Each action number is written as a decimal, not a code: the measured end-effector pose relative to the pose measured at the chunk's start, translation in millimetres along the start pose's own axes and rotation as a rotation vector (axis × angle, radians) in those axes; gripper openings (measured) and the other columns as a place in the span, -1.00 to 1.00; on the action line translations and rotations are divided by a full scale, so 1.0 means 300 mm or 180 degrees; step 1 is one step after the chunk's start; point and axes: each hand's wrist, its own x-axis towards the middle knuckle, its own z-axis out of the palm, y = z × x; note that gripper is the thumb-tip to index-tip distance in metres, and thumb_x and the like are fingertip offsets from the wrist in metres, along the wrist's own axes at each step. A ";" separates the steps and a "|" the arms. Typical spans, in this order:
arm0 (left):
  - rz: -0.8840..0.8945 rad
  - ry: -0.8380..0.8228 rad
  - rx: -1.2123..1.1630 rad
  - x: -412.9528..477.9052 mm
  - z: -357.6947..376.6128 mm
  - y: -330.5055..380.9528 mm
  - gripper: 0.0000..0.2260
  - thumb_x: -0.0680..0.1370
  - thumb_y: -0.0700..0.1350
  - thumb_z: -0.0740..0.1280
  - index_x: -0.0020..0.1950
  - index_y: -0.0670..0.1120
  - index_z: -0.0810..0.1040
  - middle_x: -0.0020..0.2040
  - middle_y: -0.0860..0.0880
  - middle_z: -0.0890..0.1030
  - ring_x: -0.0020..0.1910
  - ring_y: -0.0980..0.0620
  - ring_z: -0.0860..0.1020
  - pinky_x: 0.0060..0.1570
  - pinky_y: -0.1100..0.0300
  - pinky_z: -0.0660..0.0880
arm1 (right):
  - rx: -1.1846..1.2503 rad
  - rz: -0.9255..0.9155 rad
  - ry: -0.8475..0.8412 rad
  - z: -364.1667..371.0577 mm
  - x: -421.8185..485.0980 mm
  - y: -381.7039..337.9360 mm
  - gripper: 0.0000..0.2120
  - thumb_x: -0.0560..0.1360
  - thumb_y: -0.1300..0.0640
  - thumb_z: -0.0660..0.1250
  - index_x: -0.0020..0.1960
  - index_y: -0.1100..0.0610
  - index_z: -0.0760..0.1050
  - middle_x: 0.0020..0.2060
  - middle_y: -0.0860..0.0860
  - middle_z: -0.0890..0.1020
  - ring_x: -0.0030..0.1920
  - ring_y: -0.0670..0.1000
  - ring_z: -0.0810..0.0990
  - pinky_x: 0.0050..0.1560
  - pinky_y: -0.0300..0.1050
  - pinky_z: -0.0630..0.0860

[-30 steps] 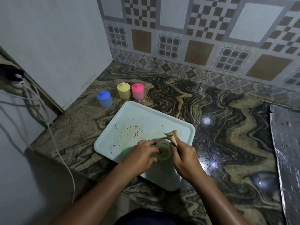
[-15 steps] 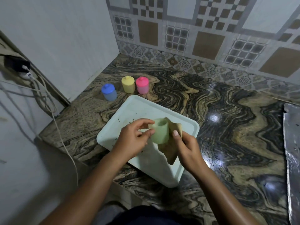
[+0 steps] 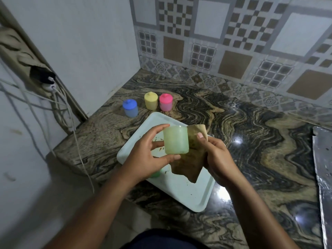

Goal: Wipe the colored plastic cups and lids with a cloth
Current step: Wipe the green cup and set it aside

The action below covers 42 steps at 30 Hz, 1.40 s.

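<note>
Two hands worked above the tray [image 3: 181, 194]: left hand [image 3: 150, 155] gripped the green cup [image 3: 175, 140], right hand [image 3: 218, 159] pinched the cloth [image 3: 190, 162] against it. Wiping was under way, I think; next, turn the cup.

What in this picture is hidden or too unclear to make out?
All in the head view:
- Green lid on the tray: mostly hidden under the left hand.
- Inside of the green cup: facing away.
- Cloth: partly behind the cup and the right hand.
- Metal sheet: cut off by the right edge.

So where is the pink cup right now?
The pink cup stands lidded on the counter behind the tray, just right of the yellow cup.
</note>
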 end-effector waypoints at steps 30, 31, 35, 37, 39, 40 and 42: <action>-0.0130 0.0657 -0.0837 0.043 -0.113 0.035 -0.21 0.35 -0.29 0.60 0.46 0.20 0.41 0.36 0.17 0.53 0.11 -0.02 0.69 -0.26 -0.12 0.68 | 0.0204 -0.1187 0.0170 0.066 0.021 -0.004 -0.43 0.47 -0.32 0.41 -0.15 0.25 0.63 -0.36 0.09 0.62 -0.27 0.03 0.60 -0.22 -0.13 0.58; -0.0131 0.0641 -0.0788 0.042 -0.113 0.035 -0.23 0.34 -0.27 0.61 0.44 0.19 0.44 0.35 0.18 0.54 0.10 -0.03 0.69 -0.28 -0.12 0.68 | 0.0217 -0.1257 0.0191 0.071 0.044 -0.025 -0.38 0.48 -0.31 0.40 -0.20 0.31 0.54 -0.36 0.08 0.60 -0.28 0.04 0.58 -0.23 -0.13 0.58; -0.0090 0.0458 -0.0564 0.042 -0.119 0.036 -0.31 0.36 -0.29 0.61 0.31 0.29 0.50 0.34 0.15 0.56 0.12 -0.07 0.69 -0.29 -0.15 0.67 | -0.0189 -0.1610 0.0100 0.124 0.108 -0.107 -0.52 0.71 0.11 0.15 -0.16 0.52 0.38 -0.43 0.28 0.54 -0.41 0.25 0.51 -0.34 0.06 0.52; -0.0068 0.0433 -0.0514 0.044 -0.118 0.045 -0.29 0.36 -0.29 0.61 0.34 0.28 0.50 0.34 0.13 0.57 0.12 -0.07 0.69 -0.31 -0.16 0.67 | -0.0787 -0.1669 -0.0001 0.152 0.127 -0.115 -0.56 0.70 0.06 0.15 -0.12 0.43 0.44 -0.39 0.41 0.49 -0.42 0.36 0.48 -0.39 0.24 0.45; -0.0050 0.0485 -0.0529 0.046 -0.112 0.057 -0.29 0.36 -0.28 0.61 0.41 0.16 0.49 0.32 0.12 0.58 0.07 -0.07 0.71 -0.34 -0.15 0.66 | -0.1536 -0.1738 -0.0099 0.164 0.140 -0.092 -0.65 0.66 0.01 0.16 -0.04 0.28 0.54 -0.36 0.24 0.54 -0.38 0.25 0.51 -0.37 0.20 0.45; -0.0030 0.0529 -0.0534 0.047 -0.106 0.061 -0.29 0.36 -0.28 0.61 0.44 0.10 0.48 0.31 0.11 0.59 0.05 -0.07 0.71 -0.33 -0.12 0.67 | -0.1836 -0.1803 -0.0143 0.168 0.136 -0.078 -0.69 0.66 0.04 0.17 0.06 0.23 0.59 -0.32 0.08 0.61 -0.36 0.04 0.54 -0.33 0.06 0.47; -0.0016 0.0613 -0.0557 0.048 -0.096 0.064 -0.29 0.37 -0.28 0.60 0.46 0.04 0.47 0.30 0.11 0.60 0.02 -0.08 0.71 -0.32 -0.09 0.67 | -0.2112 -0.1940 -0.0210 0.173 0.120 -0.045 -0.68 0.66 0.13 0.17 0.31 0.18 0.58 -0.02 -0.08 0.70 -0.18 -0.32 0.52 -0.11 -0.33 0.44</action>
